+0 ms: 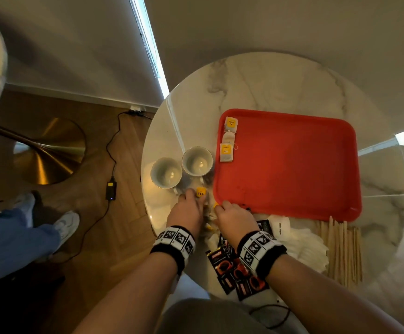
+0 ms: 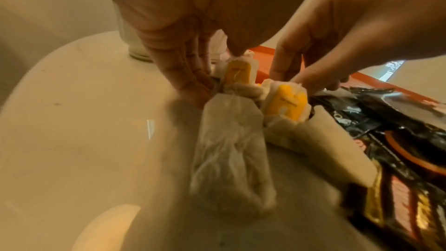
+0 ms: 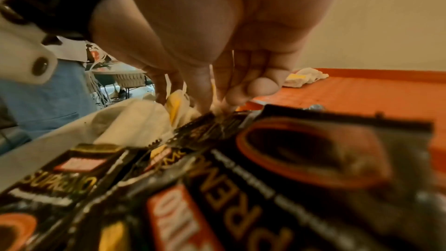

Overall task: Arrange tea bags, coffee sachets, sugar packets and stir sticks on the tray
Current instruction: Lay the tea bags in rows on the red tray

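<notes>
Marble round table w/ red tray, wood floor; both hands pinching tea bags.

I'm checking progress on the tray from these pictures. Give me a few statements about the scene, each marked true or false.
1. Tea bags already lie on the red tray. True.
2. The stir sticks are on the tray. False: they lie on the table, off the tray's near right corner.
3. Both hands work at the tea bags on the table: left hand, right hand. True.
4. The two cups stand on the tray. False: they stand on the table, left of the tray.
5. The coffee sachets are stacked on the tray. False: they lie on the table under the right wrist.
</notes>
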